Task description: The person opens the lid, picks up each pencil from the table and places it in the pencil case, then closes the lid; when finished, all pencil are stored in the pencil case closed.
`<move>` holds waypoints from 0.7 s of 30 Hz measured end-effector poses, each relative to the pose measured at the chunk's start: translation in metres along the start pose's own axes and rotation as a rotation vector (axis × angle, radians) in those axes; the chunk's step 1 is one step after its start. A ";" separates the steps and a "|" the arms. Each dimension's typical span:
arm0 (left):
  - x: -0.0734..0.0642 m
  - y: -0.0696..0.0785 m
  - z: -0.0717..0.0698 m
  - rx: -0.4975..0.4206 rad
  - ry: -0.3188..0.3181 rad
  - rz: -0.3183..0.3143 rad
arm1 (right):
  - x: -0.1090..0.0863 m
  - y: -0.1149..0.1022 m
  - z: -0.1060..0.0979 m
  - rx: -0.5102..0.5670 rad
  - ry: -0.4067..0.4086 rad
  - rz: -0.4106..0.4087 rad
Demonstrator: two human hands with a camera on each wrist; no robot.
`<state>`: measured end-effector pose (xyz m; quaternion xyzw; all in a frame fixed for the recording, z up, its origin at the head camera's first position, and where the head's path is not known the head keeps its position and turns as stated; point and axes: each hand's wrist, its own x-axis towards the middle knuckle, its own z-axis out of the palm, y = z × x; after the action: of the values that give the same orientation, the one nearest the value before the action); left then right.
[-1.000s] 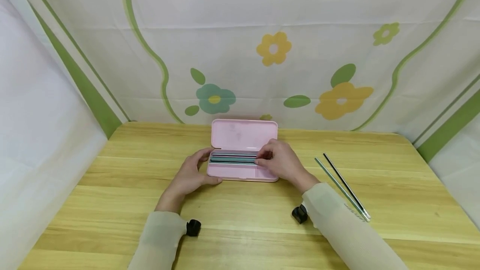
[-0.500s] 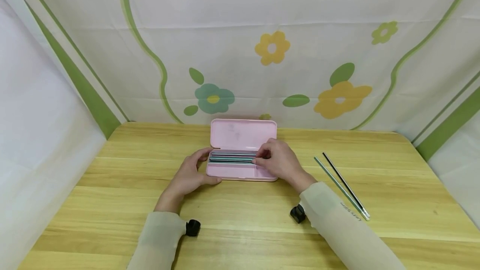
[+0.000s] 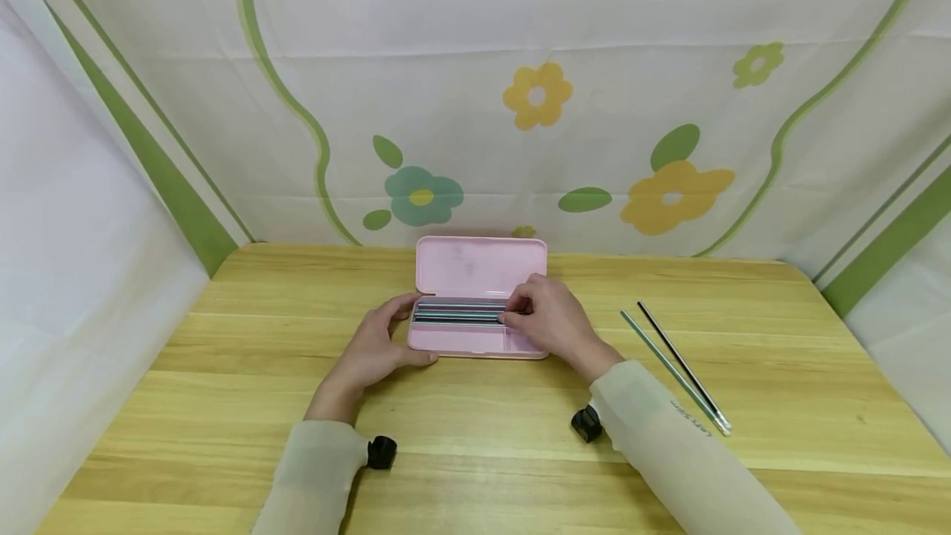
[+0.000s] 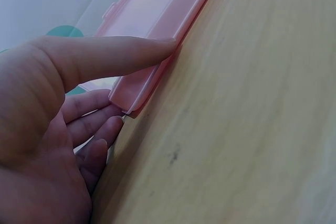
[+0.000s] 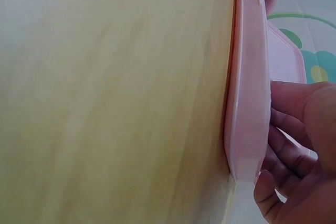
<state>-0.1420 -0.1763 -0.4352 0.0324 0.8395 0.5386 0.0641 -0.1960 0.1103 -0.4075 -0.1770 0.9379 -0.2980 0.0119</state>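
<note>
A pink pencil case (image 3: 455, 341) lies on the table with its lid (image 3: 475, 264) raised at the back. Several dark and teal pencils (image 3: 456, 314) lie side by side in its rear compartment. My left hand (image 3: 375, 349) holds the case's left end; in the left wrist view its thumb presses the front wall and the other fingers bend round the end. My right hand (image 3: 553, 316) reaches into the right end, with thumb and fingertips pinched at the pencils' ends. In the right wrist view the case wall hides those fingertips.
On the table to the right lie a teal pencil (image 3: 669, 366) and a black pencil (image 3: 676, 354), their white-tipped ends close together near the right sleeve. A flowered curtain (image 3: 461, 106) hangs directly behind the table (image 3: 483, 452).
The right hand's thumb and fingertips have shifted slightly left along the pencils in the case. The left hand keeps its hold. The whole view has drifted slightly.
</note>
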 end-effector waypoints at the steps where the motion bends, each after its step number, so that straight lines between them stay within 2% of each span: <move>1: 0.000 0.000 0.000 -0.001 0.001 0.000 | 0.000 0.000 0.000 0.001 0.001 -0.004; 10: 0.000 0.000 0.000 -0.001 0.002 0.004 | -0.004 0.004 -0.002 0.061 0.018 -0.006; 15: -0.001 0.000 0.000 0.005 0.002 0.003 | -0.011 0.005 -0.008 0.138 0.035 -0.010; 21: 0.000 0.000 0.000 -0.003 0.002 -0.005 | -0.022 0.011 -0.017 0.176 0.066 -0.013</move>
<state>-0.1416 -0.1762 -0.4350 0.0297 0.8388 0.5398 0.0645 -0.1812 0.1350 -0.4014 -0.1714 0.9069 -0.3848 -0.0055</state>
